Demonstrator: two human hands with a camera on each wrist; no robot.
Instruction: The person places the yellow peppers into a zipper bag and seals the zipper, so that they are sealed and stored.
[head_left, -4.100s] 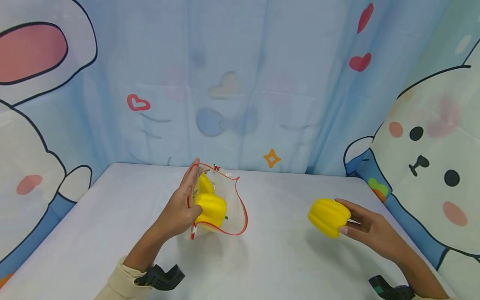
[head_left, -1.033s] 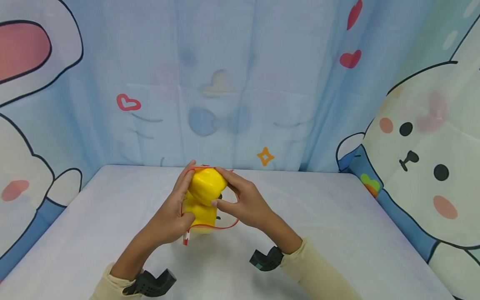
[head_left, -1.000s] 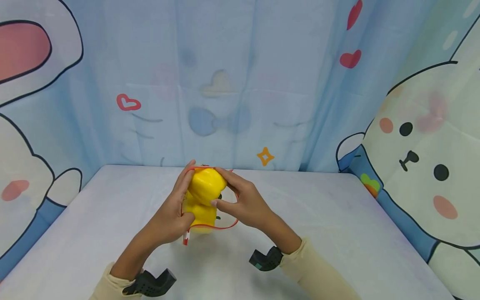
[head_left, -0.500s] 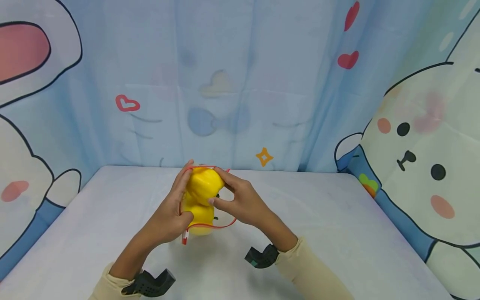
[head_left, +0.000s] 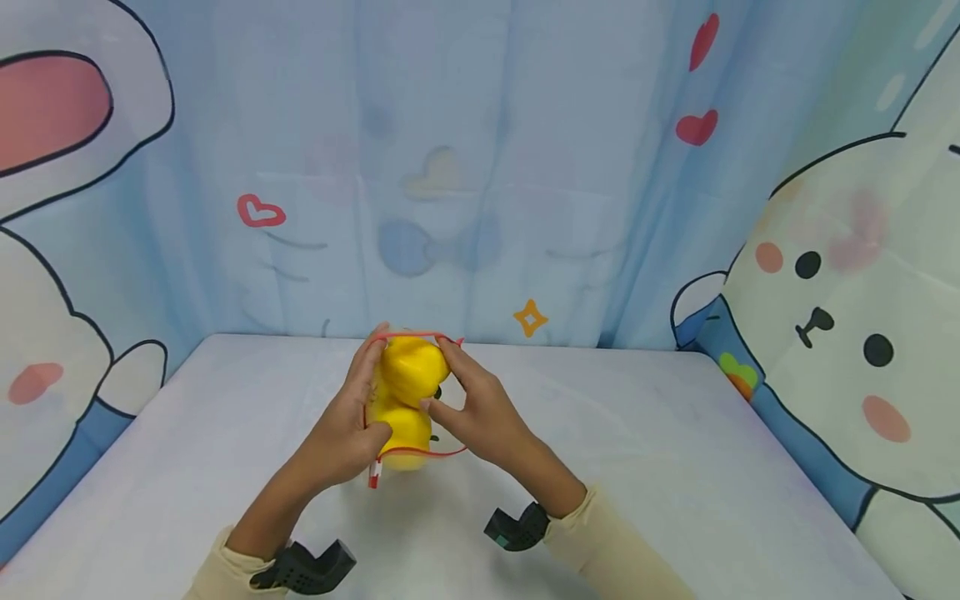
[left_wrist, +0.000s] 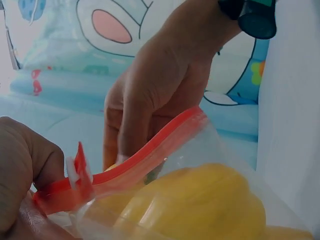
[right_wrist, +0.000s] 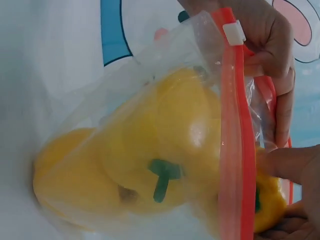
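A clear plastic zip bag (right_wrist: 235, 140) with a red zip rim and a white slider (right_wrist: 233, 33) stands with its mouth spread. My left hand (head_left: 341, 437) grips the rim on the left side, thumb in front and fingers behind. Inside the bag lie yellow bell peppers, one with a green stem (right_wrist: 162, 175) and another yellow pepper (right_wrist: 75, 185) lower down. My right hand (head_left: 483, 412) pinches one more yellow bell pepper (head_left: 412, 369) between thumb and fingers at the bag's mouth. In the left wrist view, the red rim covers the right hand's fingertips.
A white table (head_left: 637, 467) lies beneath both hands. Behind it hangs a blue curtain (head_left: 570, 208) with cartoon prints. Dark wrist devices sit on the left wrist (head_left: 303, 568) and the right wrist (head_left: 517, 527).
From the table's right side, my right hand has carried its bell pepper left to the bag's mouth. Over the last second both hands have barely moved; the right wrist has shifted slightly left.
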